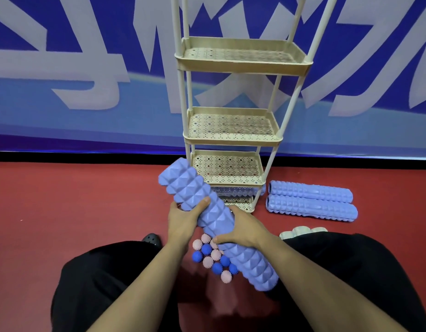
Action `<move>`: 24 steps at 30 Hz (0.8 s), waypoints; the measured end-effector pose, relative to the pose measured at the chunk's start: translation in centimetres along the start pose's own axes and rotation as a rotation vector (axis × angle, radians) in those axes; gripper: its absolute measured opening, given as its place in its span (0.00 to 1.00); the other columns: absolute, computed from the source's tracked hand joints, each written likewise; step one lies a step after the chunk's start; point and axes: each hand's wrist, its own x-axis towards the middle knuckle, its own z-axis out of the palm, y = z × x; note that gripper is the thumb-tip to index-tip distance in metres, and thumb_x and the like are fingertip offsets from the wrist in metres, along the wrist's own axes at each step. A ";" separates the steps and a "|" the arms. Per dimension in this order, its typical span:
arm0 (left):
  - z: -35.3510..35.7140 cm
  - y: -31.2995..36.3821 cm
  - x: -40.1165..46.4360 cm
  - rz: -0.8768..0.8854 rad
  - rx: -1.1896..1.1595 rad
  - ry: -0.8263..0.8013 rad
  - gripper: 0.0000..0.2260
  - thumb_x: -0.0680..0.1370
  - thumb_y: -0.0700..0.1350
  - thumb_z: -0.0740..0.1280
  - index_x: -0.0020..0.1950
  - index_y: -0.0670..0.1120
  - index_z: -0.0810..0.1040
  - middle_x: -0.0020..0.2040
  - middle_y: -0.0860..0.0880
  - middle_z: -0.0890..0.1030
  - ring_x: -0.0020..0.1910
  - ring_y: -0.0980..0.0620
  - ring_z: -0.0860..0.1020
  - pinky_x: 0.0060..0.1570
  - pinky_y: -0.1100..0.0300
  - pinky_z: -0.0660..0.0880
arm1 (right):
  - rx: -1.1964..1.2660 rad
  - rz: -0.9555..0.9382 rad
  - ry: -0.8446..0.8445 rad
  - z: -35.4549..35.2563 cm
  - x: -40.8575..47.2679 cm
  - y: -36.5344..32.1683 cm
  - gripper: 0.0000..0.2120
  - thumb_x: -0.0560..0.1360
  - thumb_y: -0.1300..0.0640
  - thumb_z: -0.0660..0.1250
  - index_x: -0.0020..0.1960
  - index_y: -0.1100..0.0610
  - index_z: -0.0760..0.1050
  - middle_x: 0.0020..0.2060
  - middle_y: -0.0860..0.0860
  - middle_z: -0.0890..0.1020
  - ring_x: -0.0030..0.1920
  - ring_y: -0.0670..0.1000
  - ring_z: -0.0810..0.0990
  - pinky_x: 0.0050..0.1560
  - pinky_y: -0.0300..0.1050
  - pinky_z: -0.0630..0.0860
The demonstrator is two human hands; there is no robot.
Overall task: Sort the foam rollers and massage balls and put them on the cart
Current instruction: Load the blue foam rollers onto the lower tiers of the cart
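Note:
Both hands hold one long lilac foam roller tilted from upper left to lower right in front of the cream cart. My left hand grips its middle from the left with the thumb on top. My right hand grips it just below, from the right. Under the roller, a cluster of several spiky pink and blue massage balls lies on the red floor. Two more lilac rollers lie side by side to the right of the cart. Another lilac roller shows on the cart's lowest shelf.
The cart has several perforated shelves on thin posts and stands against a blue and white banner wall. A pale ridged object lies by my right knee. My black-trousered legs flank the balls, with a black shoe at left.

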 end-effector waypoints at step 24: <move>2.0 2.8 20.3 0.275 0.748 -0.104 0.25 0.77 0.58 0.71 0.70 0.51 0.69 0.56 0.63 0.76 0.55 0.60 0.74 0.55 0.60 0.69 | 0.008 0.462 0.017 7.8 10.7 10.4 0.35 0.64 0.35 0.75 0.64 0.53 0.74 0.59 0.54 0.78 0.61 0.56 0.76 0.59 0.48 0.74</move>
